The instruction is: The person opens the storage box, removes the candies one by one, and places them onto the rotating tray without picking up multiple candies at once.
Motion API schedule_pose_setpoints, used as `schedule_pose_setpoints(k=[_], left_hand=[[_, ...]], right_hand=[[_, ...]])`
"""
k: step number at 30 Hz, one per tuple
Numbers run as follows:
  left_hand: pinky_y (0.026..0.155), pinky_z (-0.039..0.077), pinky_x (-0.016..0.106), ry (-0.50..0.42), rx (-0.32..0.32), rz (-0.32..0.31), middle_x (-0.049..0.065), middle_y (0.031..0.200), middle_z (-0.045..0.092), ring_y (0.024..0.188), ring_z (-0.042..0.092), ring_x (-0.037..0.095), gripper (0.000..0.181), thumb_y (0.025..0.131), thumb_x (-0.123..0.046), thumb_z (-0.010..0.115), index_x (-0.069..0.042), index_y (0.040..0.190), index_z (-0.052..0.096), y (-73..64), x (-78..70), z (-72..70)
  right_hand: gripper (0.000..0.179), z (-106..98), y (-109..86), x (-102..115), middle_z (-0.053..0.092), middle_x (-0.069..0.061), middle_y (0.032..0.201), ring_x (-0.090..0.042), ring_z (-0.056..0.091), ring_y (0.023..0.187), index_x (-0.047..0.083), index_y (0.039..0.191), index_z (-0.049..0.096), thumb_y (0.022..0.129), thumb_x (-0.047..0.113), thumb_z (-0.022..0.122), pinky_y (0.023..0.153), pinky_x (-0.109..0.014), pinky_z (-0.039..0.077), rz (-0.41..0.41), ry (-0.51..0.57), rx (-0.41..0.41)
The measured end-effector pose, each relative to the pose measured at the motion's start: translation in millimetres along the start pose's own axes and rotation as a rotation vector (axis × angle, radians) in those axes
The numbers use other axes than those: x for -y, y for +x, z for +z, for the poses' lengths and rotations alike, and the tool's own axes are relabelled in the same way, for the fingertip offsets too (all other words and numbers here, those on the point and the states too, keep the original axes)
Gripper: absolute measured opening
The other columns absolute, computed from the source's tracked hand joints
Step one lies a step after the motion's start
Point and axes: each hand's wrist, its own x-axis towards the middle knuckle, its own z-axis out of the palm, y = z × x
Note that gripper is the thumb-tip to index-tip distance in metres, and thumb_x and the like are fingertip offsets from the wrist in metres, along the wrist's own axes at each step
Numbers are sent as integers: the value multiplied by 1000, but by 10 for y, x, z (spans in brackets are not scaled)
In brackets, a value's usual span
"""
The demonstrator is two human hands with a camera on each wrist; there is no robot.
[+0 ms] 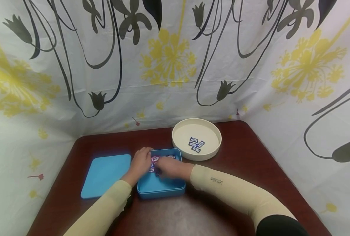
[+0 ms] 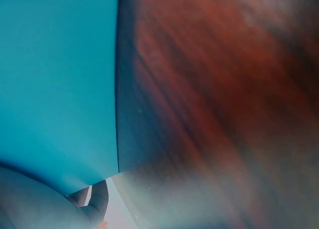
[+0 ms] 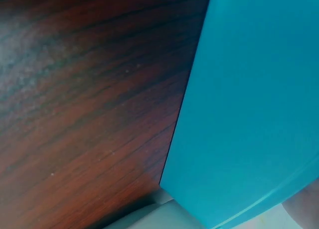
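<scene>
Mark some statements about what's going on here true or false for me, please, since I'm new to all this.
1. The right hand reaches into the open blue box. True.
2. The left hand is over the round tray. False: it is at the box's left side.
3. Small packets lie in the round cream tray. True.
4. The flat blue lid covers the box. False: the lid lies on the table, left of the box.
5. The table is white. False: the table is dark reddish-brown.
</scene>
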Motion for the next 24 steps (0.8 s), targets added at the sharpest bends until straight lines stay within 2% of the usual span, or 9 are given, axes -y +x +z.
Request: schedule_pose_setpoints(k=[5, 12, 17, 24], left_hand=[[107, 58, 57, 2, 2, -2, 11, 138, 69, 125, 61, 32, 34, 117, -24, 51, -10, 144, 69, 5, -3, 1], [104, 60, 54, 8, 3, 3, 11, 135, 69, 121, 62, 31, 34, 117, -23, 52, -10, 144, 69, 12, -1, 3], [101, 61, 52, -4, 7, -7, 10, 132, 69, 117, 61, 29, 34, 117, -23, 52, -10, 144, 68, 12, 5, 1], [106, 58, 54, -25, 22, -34, 9, 136, 68, 121, 60, 29, 36, 118, -26, 51, -11, 146, 67, 10, -4, -4]], right_hand=[[18, -97, -56, -12, 75, 10, 95, -3, 68, 84, 19, 116, 81, 99, 20, 86, 84, -21, 61, -27, 15, -31], [19, -250, -89, -69, 74, 5, 97, -7, 66, 84, 14, 116, 82, 97, 18, 85, 80, -21, 59, -40, -16, -103], [18, -306, -97, -123, 73, 5, 97, -8, 64, 85, 14, 115, 82, 98, 20, 84, 80, -22, 58, -17, -22, -133], [22, -462, -201, -160, 73, 1, 105, -12, 66, 92, 12, 119, 81, 99, 21, 84, 84, -26, 60, 55, 51, -185]])
